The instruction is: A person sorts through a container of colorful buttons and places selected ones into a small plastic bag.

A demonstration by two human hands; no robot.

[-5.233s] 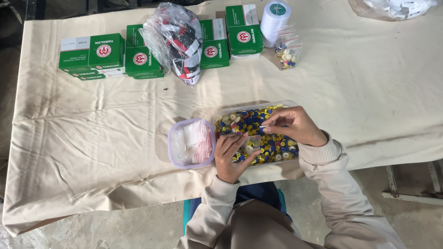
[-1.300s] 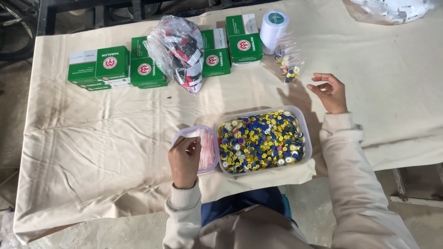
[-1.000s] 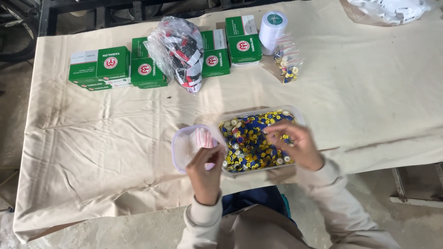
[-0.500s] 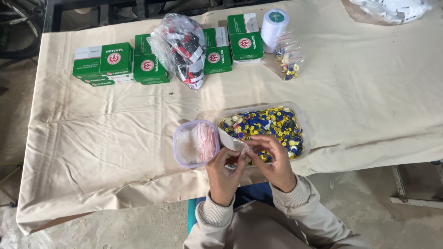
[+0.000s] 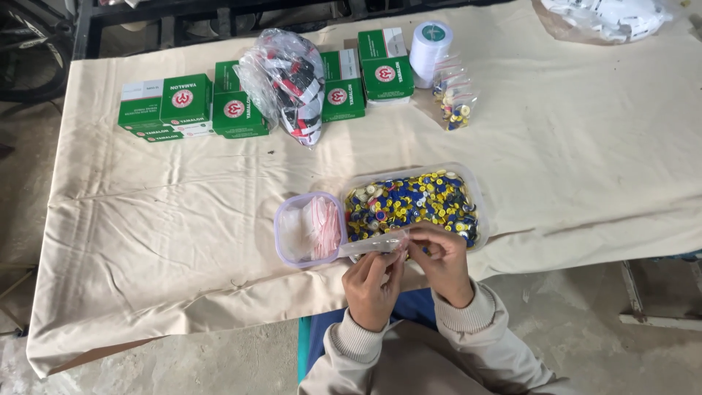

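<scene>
Compared with half a second ago, both hands are sitting almost where they were at the near edge of the worktop (image 5: 146,241), but the small clear bag (image 5: 374,243) is now lying flatter and stretching further to the left, towards the small tub. A second ago the hands were apart, one over each tub; now they are together.

The left hand (image 5: 374,285) and the right hand (image 5: 441,260) are meeting just in front of the tubs, both pinching the small clear bag between thumb and fingertips. The bag is lying with its long axis running left to right, slightly tilted, its free end pointing left over the rim of the small round tub (image 5: 287,241). Whether its mouth is open I cannot tell.

Just beyond the hands, the small round tub is holding a heap of clear bags with red strips (image 5: 322,227). Touching it on the right, the larger rectangular tub (image 5: 479,196) is filled with blue, yellow and white buttons (image 5: 409,205).

Further off, a filled small bag of buttons (image 5: 455,99) is standing near a white spool (image 5: 430,44). Along the far side, green boxes (image 5: 186,106) are lined up, with a clear sack of red, black and white items (image 5: 289,80) lying among them.
</scene>
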